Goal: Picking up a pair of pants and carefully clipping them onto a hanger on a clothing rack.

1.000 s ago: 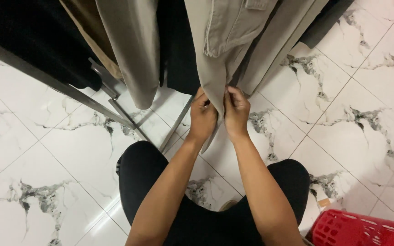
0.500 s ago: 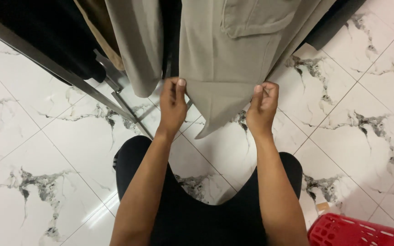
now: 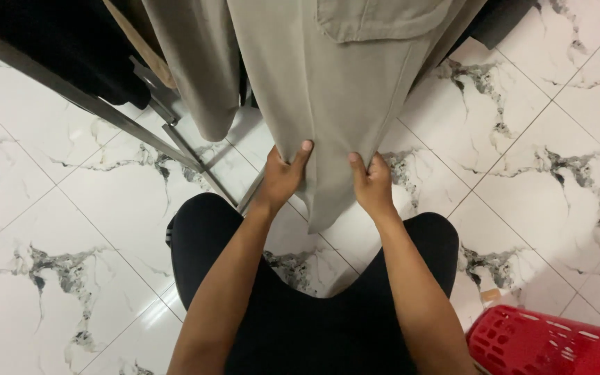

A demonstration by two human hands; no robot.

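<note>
Both hands have drawn closer together since half a second ago, when they held the cloth spread wide; a second ago they were pinched side by side at its lower tip.

Left hand (image 3: 282, 177): fingers closed on the lower edge of the beige hanging garment (image 3: 335, 104), thumb lying over the front of the cloth, at about 9 o'clock from the garment's bottom point. Right hand (image 3: 371, 184): fingers likewise closed on the same edge, thumb on the front, at about 3 o'clock from that point. The two hands are near one another but apart, with a strip of cloth between them; the hem tip hangs down below them towards 6 o'clock.

The garment hangs from above at 12 o'clock and carries a flap pocket (image 3: 383, 17) near the top edge of view. A second beige piece (image 3: 199, 69) hangs just beside it at 10 o'clock. Dark clothing (image 3: 57, 42) hangs at the upper left. Metal rack bars (image 3: 105, 111) run diagonally across the white marble floor tiles (image 3: 543, 139). The person's legs in black trousers (image 3: 314, 319) occupy 6 o'clock. A red plastic basket (image 3: 557, 344) sits at 4 o'clock, in the lower right corner.
</note>
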